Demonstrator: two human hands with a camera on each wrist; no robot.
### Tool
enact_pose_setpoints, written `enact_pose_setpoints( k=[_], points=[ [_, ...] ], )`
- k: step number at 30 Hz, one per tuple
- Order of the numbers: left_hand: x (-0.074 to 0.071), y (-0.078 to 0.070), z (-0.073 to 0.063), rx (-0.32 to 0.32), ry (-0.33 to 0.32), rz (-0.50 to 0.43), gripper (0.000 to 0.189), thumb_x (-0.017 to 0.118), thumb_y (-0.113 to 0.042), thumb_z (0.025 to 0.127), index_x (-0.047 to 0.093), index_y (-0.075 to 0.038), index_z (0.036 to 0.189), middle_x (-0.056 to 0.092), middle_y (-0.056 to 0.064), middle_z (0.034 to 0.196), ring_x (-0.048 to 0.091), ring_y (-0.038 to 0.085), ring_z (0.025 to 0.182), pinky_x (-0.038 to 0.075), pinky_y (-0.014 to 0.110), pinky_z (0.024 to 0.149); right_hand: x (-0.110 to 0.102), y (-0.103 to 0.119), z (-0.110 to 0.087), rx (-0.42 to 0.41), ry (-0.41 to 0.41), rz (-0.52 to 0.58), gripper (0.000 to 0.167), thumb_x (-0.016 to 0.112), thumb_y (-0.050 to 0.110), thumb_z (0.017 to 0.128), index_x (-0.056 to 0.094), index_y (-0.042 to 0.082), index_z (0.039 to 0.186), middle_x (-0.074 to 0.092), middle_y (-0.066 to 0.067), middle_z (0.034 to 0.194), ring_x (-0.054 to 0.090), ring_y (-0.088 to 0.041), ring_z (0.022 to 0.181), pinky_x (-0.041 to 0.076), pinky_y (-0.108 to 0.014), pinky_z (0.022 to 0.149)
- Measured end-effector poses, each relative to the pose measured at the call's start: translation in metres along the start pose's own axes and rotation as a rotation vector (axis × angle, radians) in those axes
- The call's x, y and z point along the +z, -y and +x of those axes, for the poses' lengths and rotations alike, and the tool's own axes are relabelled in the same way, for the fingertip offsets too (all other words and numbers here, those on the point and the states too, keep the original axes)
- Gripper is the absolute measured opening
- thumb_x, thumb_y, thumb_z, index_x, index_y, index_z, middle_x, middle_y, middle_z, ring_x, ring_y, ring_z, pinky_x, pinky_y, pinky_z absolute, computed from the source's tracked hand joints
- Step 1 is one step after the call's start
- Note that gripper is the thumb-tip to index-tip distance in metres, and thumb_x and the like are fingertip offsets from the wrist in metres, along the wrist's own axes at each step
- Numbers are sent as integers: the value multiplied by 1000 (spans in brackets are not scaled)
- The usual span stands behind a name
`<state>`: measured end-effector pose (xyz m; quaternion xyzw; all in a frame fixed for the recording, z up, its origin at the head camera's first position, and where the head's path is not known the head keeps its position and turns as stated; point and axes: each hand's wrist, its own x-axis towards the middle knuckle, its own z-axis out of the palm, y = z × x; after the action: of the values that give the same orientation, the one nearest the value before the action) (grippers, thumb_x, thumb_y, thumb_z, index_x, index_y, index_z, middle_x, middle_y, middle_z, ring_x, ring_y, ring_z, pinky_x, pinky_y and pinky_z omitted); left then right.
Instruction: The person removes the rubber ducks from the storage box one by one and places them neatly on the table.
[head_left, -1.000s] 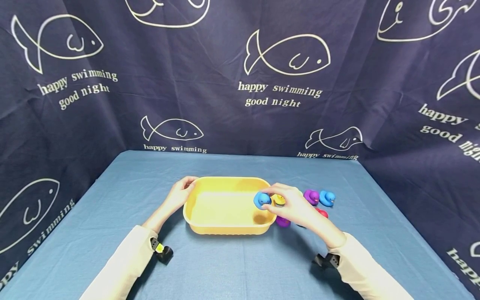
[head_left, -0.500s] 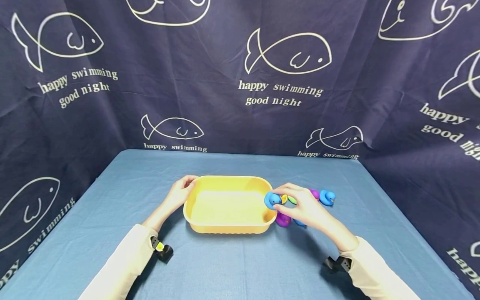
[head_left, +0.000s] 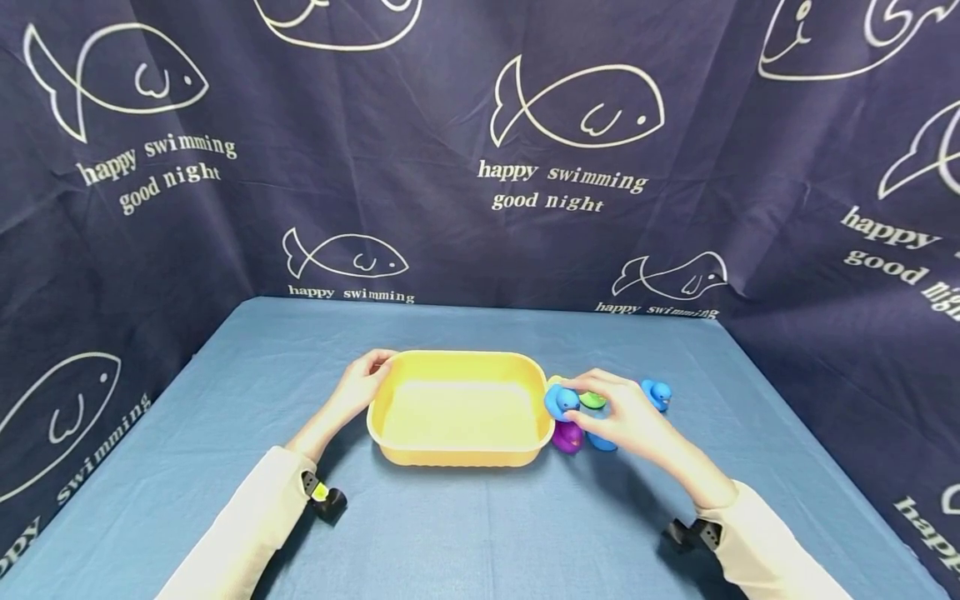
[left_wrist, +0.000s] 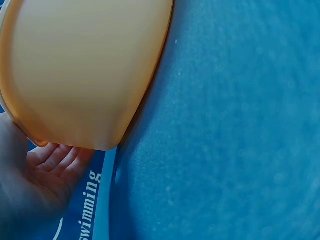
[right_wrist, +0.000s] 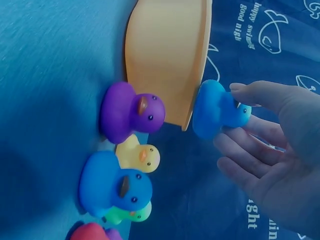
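My left hand [head_left: 360, 383] grips the left end of a yellow plastic basin [head_left: 461, 458], thumb at the rim and fingers against the outside of the end wall in the left wrist view. A blue rubber duck [head_left: 559, 403] is pinched between the thumb and fingers of my right hand [head_left: 628, 414]. The duck hangs above the other ducks, just outside the basin's right rim. Beneath it, a purple duck [right_wrist: 117, 115] sits close to the basin's end, beside a yellow duck [right_wrist: 134, 153] and another blue duck [right_wrist: 102, 182].
Farther along are a green duck [right_wrist: 142, 212] and a partly cut-off red duck [right_wrist: 88, 233]. One more blue duck [head_left: 657, 395] sits beyond my right hand. Blue cloth [head_left: 450, 533] covers the table; a dark fish-print curtain [head_left: 442, 167] stands behind it.
My right hand has moved right with the blue duck, from over the basin's inside to just past its right rim. The left hand and the basin have stayed put.
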<state>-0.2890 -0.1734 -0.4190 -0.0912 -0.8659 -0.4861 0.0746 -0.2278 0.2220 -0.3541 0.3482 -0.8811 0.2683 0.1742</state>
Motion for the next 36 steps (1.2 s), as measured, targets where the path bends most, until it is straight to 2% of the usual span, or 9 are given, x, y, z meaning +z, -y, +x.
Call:
enact_pose_setpoints(
  k=[5, 8, 11, 14, 18, 20, 28, 34, 36],
  points=[
    [0, 1, 0, -5, 1, 2, 29, 49, -16, 97, 59, 0, 119, 64, 19, 109, 61, 29, 98, 50, 38, 84, -4, -5, -6, -16, -27, -9, 38, 81, 15, 71, 69, 9, 107, 67, 1, 101, 62, -14, 94, 40, -6, 86],
    [0, 0, 0, -6, 1, 3, 29, 49, -16, 98, 59, 1, 119, 63, 19, 109, 61, 29, 98, 49, 38, 84, -6, -8, -10, -22, -38, -19, 39, 81, 14, 70, 69, 7, 107, 67, 0, 101, 62, -15, 92, 39, -5, 86],
    [0, -1, 0, -4, 1, 2, 29, 48, -16, 98, 58, 1, 119, 63, 20, 109, 61, 29, 99, 50, 38, 84, -9, -11, -15, -22, -43, -17, 40, 82, 12, 69, 69, 6, 107, 66, -1, 100, 61, -17, 89, 41, -4, 76],
    [0, -1, 0, 0, 2, 5, 29, 48, -16, 98, 58, 1, 119, 63, 20, 110, 61, 30, 99, 50, 38, 84, -11, -14, -19, -8, -45, -43, 41, 82, 11, 69, 69, 6, 108, 67, -2, 100, 62, -18, 89, 46, -9, 74],
    [0, 0, 0, -4, 0, 16, 30, 48, -16, 98, 58, 1, 120, 63, 20, 110, 61, 30, 99, 50, 37, 84, -12, -19, -25, 28, -44, -98, 41, 82, 12, 69, 69, 6, 107, 66, -3, 99, 65, -19, 89, 54, -30, 78],
    [0, 0, -1, 2, -1, 26, 30, 48, -17, 98, 58, 1, 120, 63, 20, 110, 61, 30, 99, 50, 37, 83, -12, -22, -27, 43, -43, -109, 41, 82, 12, 68, 69, 6, 106, 66, -5, 98, 65, -20, 87, 55, -36, 75],
    [0, 1, -1, 3, -4, 25, 30, 48, -17, 98, 58, 1, 120, 63, 20, 110, 61, 30, 99, 50, 38, 84, -13, -31, -35, 47, -62, -135, 39, 83, 13, 67, 70, 8, 104, 67, -3, 96, 61, -16, 84, 52, -25, 72],
    [0, 1, -1, -8, -2, 34, 30, 48, -18, 98, 58, 1, 120, 63, 20, 110, 61, 29, 98, 50, 35, 82, -15, -33, -39, 75, -49, -153, 38, 83, 15, 67, 71, 8, 103, 68, -3, 97, 61, -20, 90, 49, -38, 78],
    [0, 0, -1, -9, -1, 28, 30, 48, -17, 98, 58, 1, 120, 63, 20, 110, 61, 29, 98, 50, 35, 82, -17, -34, -40, 80, -51, -153, 38, 83, 14, 67, 71, 8, 103, 69, -4, 98, 62, -22, 91, 49, -39, 80]
  ],
)
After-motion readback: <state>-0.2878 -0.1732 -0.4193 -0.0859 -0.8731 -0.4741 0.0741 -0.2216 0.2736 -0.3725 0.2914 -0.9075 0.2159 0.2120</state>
